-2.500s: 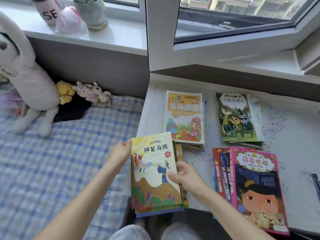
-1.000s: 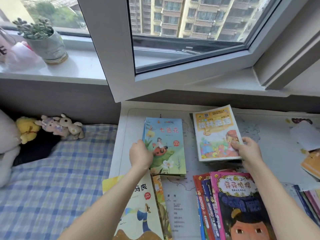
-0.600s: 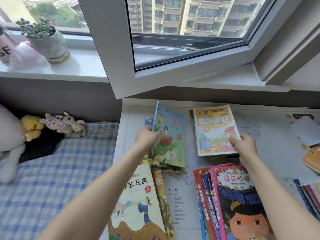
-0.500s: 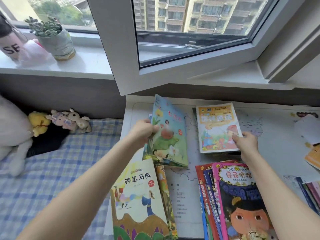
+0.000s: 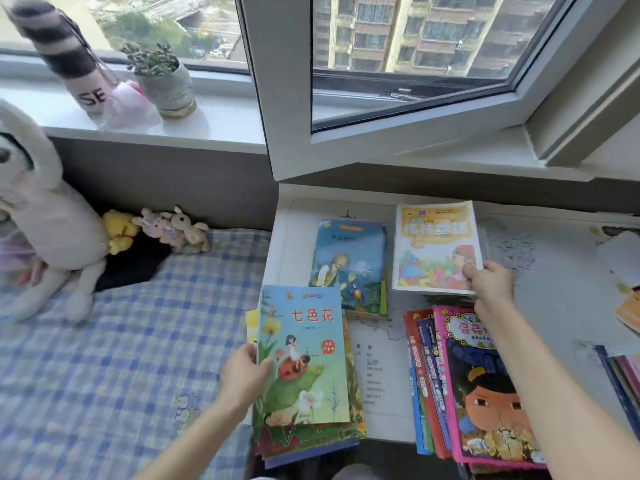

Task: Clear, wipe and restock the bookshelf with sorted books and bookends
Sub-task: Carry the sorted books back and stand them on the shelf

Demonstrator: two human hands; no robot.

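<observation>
My left hand [image 5: 244,374] grips the left edge of a blue-green flower book [image 5: 303,355], which lies on top of the near-left stack at the white desk's [image 5: 554,278] front edge. Beyond it sits a blue book with a painted man [image 5: 348,265] on a small pile. My right hand [image 5: 490,284] pinches the lower right corner of a white and yellow storybook [image 5: 436,247] on the far pile. A pink-covered book [image 5: 485,393] tops the stack under my right forearm.
A bed with a checked sheet [image 5: 121,341] and plush toys [image 5: 166,228] lies to the left. The windowsill holds a potted plant [image 5: 162,81] and a striped toy [image 5: 69,57]. An open window frame [image 5: 277,98] overhangs the desk's back. More books [image 5: 623,372] lie at the right edge.
My left hand lifted the flower book off the far-left pile and brought it down onto the near-left stack, uncovering the blue book. My right hand stayed on the storybook's corner.
</observation>
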